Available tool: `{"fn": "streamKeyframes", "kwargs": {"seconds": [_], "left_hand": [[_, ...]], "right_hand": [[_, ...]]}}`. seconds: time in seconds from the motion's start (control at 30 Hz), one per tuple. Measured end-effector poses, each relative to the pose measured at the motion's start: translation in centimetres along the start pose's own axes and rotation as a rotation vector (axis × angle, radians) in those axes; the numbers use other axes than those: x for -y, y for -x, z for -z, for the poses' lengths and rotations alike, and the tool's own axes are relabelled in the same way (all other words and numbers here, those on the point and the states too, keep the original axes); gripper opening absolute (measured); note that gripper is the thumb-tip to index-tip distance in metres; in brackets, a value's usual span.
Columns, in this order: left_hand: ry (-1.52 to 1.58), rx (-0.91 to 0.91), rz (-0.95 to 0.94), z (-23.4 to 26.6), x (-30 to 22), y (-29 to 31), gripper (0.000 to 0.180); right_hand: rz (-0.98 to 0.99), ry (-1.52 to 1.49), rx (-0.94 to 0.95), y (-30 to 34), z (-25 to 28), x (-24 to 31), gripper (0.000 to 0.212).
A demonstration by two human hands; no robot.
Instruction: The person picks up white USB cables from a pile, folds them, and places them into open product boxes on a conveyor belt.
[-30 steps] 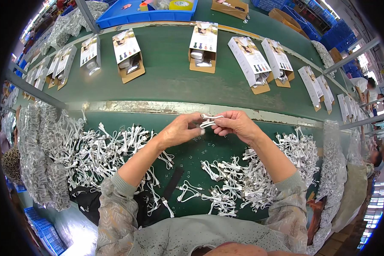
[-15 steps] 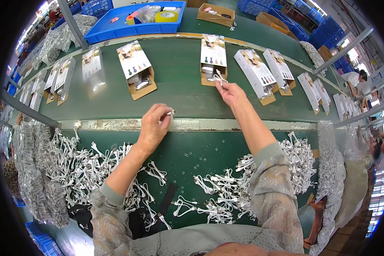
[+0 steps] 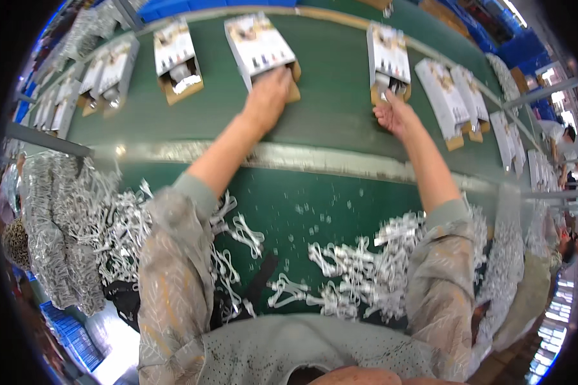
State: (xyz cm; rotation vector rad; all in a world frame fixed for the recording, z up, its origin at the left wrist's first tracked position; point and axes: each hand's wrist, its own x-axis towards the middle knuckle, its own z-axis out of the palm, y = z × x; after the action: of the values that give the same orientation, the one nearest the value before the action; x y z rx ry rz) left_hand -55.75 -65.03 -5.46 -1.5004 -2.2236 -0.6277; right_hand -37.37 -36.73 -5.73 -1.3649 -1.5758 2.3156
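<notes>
My left hand (image 3: 266, 101) reaches into the open near end of a white printed carton (image 3: 258, 46); its fingers are blurred and partly hidden at the opening. At another white carton (image 3: 388, 54), to the right, my right hand (image 3: 394, 117) is at the open end, fingers curled by the brown flap and thumb at the opening. Whatever those fingers hold cannot be made out. Inside that carton a pale item and a dark one show. White cables lie bundled in a left pile (image 3: 125, 221) and a right pile (image 3: 372, 273) below my arms.
More open-ended cartons (image 3: 176, 54) stand along the green belt (image 3: 331, 83) to both sides. A worn metal rail (image 3: 308, 158) separates it from the green work surface. Clear wrapped bundles (image 3: 54, 237) are at the left, with a grey bar (image 3: 48, 138) near them. Another person stands at far right.
Both hands have moved to carton openings; the cables seen in them before no longer show. My left hand went up and right. The cartons appear shifted right and higher in view, and the view has moved.
</notes>
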Motion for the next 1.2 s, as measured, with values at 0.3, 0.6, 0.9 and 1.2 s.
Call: {"fn": "streamKeyframes", "kwargs": {"seconds": [0.3, 0.6, 0.9, 1.2], "left_hand": [[0.752, 0.757, -0.093, 12.4, -14.9, 6.0, 0.055], [0.628, 0.735, 0.206, 14.9, -12.4, 11.4, 0.014], [1.126, 0.708, 0.864, 17.3, -9.0, 9.9, 0.025], [1.07, 0.52, 0.867, 15.3, -6.5, 8.9, 0.026]], "right_hand": [[0.232, 1.443, 0.539, 24.8, -3.4, -3.7, 0.031], [0.227, 1.111, 0.364, 26.7, -6.0, -4.5, 0.024], [0.07, 0.481, 0.349, 23.5, -7.9, -2.7, 0.02], [0.656, 0.787, -0.092, 10.9, -14.5, -1.5, 0.021]]}}
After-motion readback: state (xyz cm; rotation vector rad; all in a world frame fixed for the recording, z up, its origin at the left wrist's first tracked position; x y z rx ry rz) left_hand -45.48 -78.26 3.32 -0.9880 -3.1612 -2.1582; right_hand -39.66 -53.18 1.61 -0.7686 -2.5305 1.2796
